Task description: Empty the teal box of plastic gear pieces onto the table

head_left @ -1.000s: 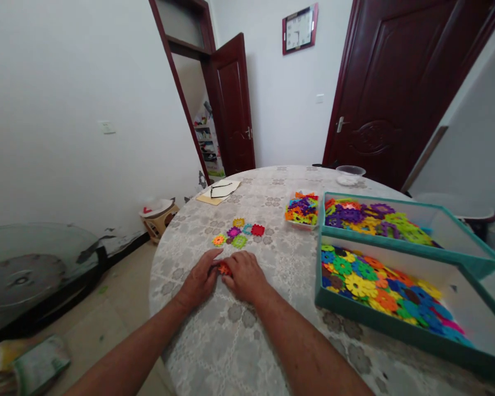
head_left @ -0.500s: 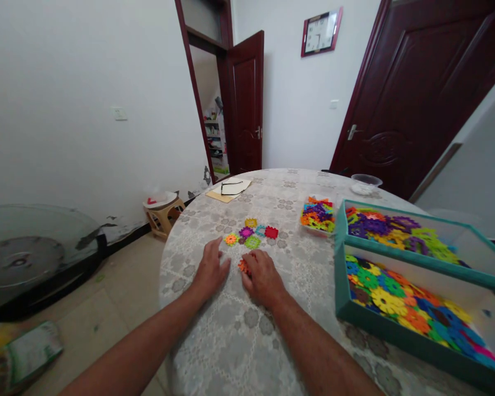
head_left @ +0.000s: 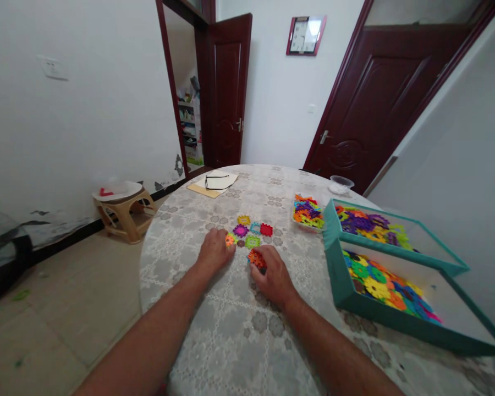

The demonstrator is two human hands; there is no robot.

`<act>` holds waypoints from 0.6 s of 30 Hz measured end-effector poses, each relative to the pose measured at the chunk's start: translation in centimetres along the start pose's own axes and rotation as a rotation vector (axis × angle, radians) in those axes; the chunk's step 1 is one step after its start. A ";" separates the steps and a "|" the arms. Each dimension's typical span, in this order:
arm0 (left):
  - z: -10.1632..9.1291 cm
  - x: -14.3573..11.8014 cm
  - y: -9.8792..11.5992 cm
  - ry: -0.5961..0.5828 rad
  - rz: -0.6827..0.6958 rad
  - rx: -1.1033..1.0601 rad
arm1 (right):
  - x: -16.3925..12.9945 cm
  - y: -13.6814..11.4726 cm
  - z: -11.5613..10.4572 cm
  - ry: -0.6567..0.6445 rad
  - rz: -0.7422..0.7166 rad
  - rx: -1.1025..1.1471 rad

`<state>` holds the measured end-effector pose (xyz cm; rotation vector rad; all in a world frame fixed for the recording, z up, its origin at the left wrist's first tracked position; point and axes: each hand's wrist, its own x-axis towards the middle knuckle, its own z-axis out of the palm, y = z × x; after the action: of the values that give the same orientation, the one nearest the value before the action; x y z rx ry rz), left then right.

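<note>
Head view: we are joining plastic discs on a table [head_left: 231, 341].
Our right hand [head_left: 272, 275] is gripping an orange disc [head_left: 256, 258]; our left hand [head_left: 214, 250], fingers loosely curled, is touching the disc cluster [head_left: 247, 234].

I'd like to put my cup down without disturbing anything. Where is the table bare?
Bare cloth lies between the glasses on paper and the flat cluster of pieces, and near the table edge between the forearms. It is crowded around the left hand, right hand and teal trays.

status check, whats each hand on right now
Left hand flat on the table, fingertips at the orange-green piece of the flat cluster. Right hand gripping orange pieces. Nothing between the hands and the cluster.
</note>
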<state>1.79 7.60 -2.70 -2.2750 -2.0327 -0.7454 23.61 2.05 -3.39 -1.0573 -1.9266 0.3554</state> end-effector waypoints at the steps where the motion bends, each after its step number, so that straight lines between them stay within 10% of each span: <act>1: 0.2 -0.2 -0.1 0.042 0.049 -0.058 | 0.1 -0.1 0.0 -0.002 0.006 0.005; 18: 1.3 0.3 0.8 0.184 0.554 -0.443 | 0.6 -1.0 -1.7 0.144 -0.027 -0.109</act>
<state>2.98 8.17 -3.49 -2.6663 -1.1452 -1.3701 24.29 1.64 -1.47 -1.0959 -1.8463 0.1554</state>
